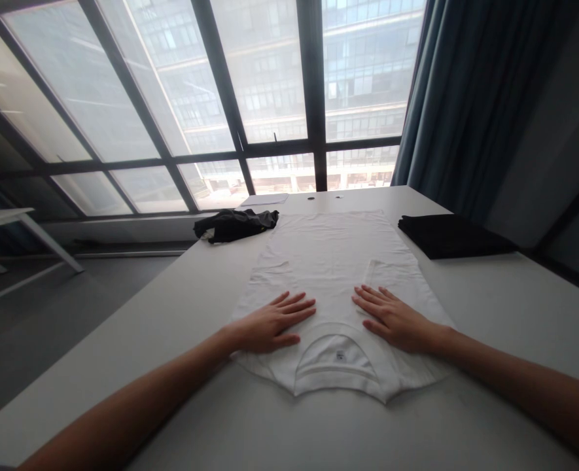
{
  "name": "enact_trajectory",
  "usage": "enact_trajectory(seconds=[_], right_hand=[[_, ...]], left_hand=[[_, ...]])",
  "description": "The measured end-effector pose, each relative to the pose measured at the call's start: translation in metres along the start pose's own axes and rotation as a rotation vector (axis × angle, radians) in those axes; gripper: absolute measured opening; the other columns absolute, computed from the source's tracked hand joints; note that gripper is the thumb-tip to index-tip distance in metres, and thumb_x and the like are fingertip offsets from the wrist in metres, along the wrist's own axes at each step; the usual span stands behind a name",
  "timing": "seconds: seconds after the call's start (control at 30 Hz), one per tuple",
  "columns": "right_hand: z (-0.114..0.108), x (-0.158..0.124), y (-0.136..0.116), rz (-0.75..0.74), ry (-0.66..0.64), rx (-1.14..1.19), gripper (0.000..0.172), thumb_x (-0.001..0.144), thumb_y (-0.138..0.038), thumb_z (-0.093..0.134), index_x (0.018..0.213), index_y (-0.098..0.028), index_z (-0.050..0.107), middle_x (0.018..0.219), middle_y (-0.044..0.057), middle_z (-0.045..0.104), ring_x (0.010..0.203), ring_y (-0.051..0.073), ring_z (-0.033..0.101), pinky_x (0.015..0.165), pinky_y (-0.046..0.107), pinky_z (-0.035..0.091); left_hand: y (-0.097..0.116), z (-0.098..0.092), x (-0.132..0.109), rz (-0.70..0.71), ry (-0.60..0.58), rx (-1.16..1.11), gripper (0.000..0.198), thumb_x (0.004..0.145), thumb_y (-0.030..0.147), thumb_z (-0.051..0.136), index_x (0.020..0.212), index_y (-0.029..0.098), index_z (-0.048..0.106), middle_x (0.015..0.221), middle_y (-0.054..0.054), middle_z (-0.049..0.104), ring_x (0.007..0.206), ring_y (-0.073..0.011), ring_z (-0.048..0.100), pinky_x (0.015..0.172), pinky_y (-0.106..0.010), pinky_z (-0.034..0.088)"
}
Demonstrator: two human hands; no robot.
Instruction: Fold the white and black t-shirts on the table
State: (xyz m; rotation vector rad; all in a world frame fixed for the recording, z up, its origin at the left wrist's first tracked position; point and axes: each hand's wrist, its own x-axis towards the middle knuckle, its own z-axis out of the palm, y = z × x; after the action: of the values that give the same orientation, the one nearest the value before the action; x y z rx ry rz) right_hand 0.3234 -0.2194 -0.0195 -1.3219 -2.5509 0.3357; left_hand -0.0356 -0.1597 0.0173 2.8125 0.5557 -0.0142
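Observation:
A white T-shirt (pixel 333 255) lies spread on the white table (pixel 191 288), its neckline toward me and its hem toward the window. My left hand (pixel 272 322) rests flat on the shirt, left of the collar, with its fingers spread and pointing right. On the other side of the collar, my right hand (pixel 394 319) lies palm down on the fabric, fingers apart and pointing left. Both sleeves appear folded in over the shirt's front. Inside the neck a small dark label print shows.
Dark crumpled fabric (pixel 235 225) lies on the table's left side, and a folded black cloth (pixel 453 235) on the right. Near the far edge is a white sheet (pixel 264 199). Windows and a blue curtain (pixel 446 104) stand beyond.

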Motion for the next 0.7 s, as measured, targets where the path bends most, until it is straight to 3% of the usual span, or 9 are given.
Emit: enact_trajectory(seconds=[0.7], right_hand=[[-0.0013, 0.0, -0.0023, 0.021, -0.02, -0.005, 0.064, 0.102, -0.058, 0.032, 0.158, -0.026, 0.031, 0.165, 0.006, 0.02, 0.153, 0.026, 0.015, 0.124, 0.049, 0.012]], left_hand=[[0.0001, 0.0017, -0.0003, 0.023, 0.002, 0.017, 0.067, 0.103, 0.053, 0.043, 0.161, 0.035, 0.015, 0.166, -0.001, 0.017, 0.154, -0.0286, 0.011, 0.125, -0.048, 0.002]])
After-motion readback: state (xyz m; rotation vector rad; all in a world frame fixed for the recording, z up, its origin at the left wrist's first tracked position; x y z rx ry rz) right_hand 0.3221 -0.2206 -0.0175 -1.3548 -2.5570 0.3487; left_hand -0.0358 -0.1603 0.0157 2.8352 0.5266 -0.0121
